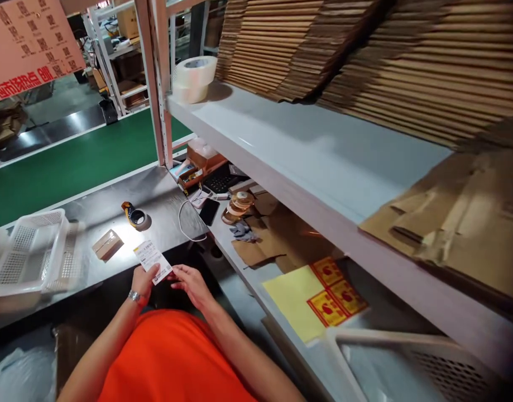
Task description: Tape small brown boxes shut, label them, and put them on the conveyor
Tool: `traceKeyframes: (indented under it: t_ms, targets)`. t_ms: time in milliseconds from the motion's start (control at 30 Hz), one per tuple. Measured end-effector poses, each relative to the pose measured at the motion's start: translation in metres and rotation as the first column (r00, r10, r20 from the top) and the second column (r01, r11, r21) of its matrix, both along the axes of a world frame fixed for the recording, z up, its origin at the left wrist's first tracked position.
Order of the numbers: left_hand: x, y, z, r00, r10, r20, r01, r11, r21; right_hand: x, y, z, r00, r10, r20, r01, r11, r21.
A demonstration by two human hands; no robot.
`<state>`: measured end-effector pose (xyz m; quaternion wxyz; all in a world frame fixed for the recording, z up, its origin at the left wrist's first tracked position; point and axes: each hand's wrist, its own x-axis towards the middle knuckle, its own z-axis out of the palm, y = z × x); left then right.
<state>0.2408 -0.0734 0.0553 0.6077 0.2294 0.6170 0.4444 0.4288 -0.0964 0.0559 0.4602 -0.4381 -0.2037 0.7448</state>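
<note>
My left hand (144,283), with a metal watch at the wrist, grips a white printed shipping label (149,255) between thumb and fingers. At the label's lower right corner, the fingertips of my right hand (192,283) are pinched together on its edge. Just beyond, on the metal table (89,215), lies a small brown cardboard box (108,244) with shiny tape over it. A tape dispenser (134,216) with a dark roll sits behind the label, a little to the right of the box.
White plastic baskets (51,254) stand at the left. Behind the table runs a green conveyor belt (72,159). A shelf (256,125) on the right bears tape rolls (193,81) and folded cardboard (277,47). Below are a phone (209,212), yellow sheet (287,301) and white cable (181,223).
</note>
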Motion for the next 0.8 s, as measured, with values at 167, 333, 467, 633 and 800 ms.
traceKeyframes:
  t_ms: [167,333,467,633,800]
  targets:
    - [0.005,-0.007,0.007,0.998,0.008,0.06,-0.007,1.0,-0.022,0.002,-0.007,0.0,1.0,-0.005,-0.005,0.005,1.0,0.004]
    - [0.009,-0.01,0.005,0.994,-0.022,0.103,0.026,0.999,-0.034,0.005,-0.011,0.002,0.999,-0.018,0.034,0.017,1.0,0.019]
    - [0.011,-0.009,-0.003,0.979,-0.188,-0.079,0.187,0.982,-0.028,0.006,-0.015,-0.001,0.994,-0.058,0.093,0.053,0.997,0.05]
    - [0.019,-0.019,0.001,0.836,-0.195,-0.512,0.357,0.903,0.239,0.006,-0.026,-0.012,0.98,-0.122,0.157,0.112,0.991,0.07]
    - [0.037,-0.023,0.015,0.695,-0.5,-0.517,0.655,0.736,0.169,0.014,-0.044,-0.024,0.977,-0.103,0.188,0.086,0.991,0.099]
